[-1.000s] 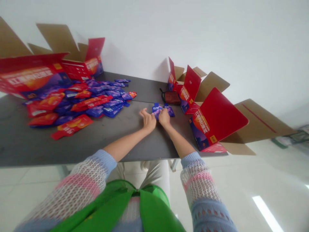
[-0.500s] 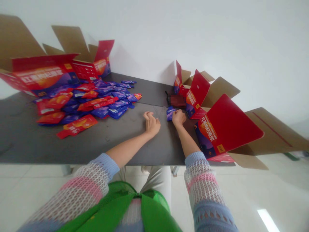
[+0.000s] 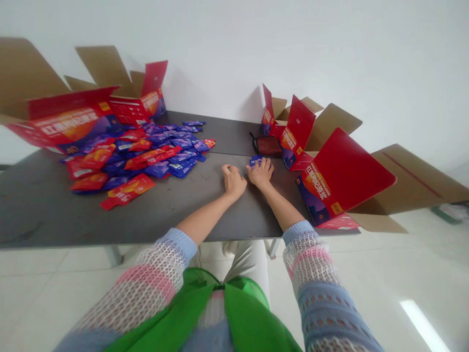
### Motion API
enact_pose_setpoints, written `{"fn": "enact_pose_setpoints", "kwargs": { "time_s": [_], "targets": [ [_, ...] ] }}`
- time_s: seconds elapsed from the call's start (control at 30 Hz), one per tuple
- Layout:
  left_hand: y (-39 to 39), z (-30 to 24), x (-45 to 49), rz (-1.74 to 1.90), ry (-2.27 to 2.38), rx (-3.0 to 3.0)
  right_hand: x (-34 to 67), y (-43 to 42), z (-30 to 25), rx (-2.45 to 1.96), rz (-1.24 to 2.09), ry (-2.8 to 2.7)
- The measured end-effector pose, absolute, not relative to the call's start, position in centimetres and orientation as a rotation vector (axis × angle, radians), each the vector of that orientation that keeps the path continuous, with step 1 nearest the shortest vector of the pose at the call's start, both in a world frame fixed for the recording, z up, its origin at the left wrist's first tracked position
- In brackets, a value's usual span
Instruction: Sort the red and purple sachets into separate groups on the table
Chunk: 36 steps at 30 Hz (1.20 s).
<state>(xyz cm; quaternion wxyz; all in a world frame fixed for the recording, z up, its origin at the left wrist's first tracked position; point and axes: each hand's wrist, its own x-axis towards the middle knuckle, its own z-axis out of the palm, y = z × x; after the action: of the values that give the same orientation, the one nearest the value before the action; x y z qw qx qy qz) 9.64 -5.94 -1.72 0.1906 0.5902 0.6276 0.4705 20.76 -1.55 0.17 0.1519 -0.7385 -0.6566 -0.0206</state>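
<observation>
My right hand point(image 3: 261, 172) lies over a purple sachet point(image 3: 255, 160) on the dark table, its fingers spread and flat, covering most of it. Just to the left rests my left hand point(image 3: 234, 182), fingers curled in, with nothing visible in them. Further left is a loose pile of red and purple sachets point(image 3: 146, 151). One red sachet point(image 3: 128, 191) lies at the pile's near edge. Behind my right hand sits a small brown pouch point(image 3: 268, 145) with a dark strap.
Open red cartons point(image 3: 75, 124) stand behind the pile at the left, another carton point(image 3: 154, 102) beside them. More open cartons line the right side, the nearest carton point(image 3: 318, 188) with its flaps reaching past the table edge. A white wall rises behind the grey table point(image 3: 176, 215).
My right hand has gone from a closed fist beside the purple sachet to spread fingers on top of it. My left hand has curled more tightly. The view has shifted slightly.
</observation>
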Motion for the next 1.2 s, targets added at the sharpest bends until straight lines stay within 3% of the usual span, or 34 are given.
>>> {"fn": "enact_pose_setpoints", "kwargs": {
  "time_s": [0.2, 0.4, 0.63, 1.0, 1.2],
  "targets": [
    [-5.0, -1.5, 7.9, 1.158, 1.764, 1.866, 20.1, -1.6, -1.4, -2.167, -0.008, -1.918],
    [-3.0, -0.3, -0.8, 1.025, 1.821, 2.239, 20.3, -2.1, -1.4, -2.086, -0.072, -1.885],
    [-4.0, 0.9, -9.0, 0.934, 2.385, 2.07, 19.9, -3.5, -1.1, -2.006, -0.231, -1.81],
    [-6.2, 0.6, -5.5, 0.63, 2.353, 2.239, 17.2, -6.4, 0.5, -1.72, -0.15, -1.91],
    [-7.4, 0.0, -4.1, 0.847, 2.259, 2.215, 15.5, -7.6, 0.6, -1.618, 0.074, -2.014]
  ]
}}
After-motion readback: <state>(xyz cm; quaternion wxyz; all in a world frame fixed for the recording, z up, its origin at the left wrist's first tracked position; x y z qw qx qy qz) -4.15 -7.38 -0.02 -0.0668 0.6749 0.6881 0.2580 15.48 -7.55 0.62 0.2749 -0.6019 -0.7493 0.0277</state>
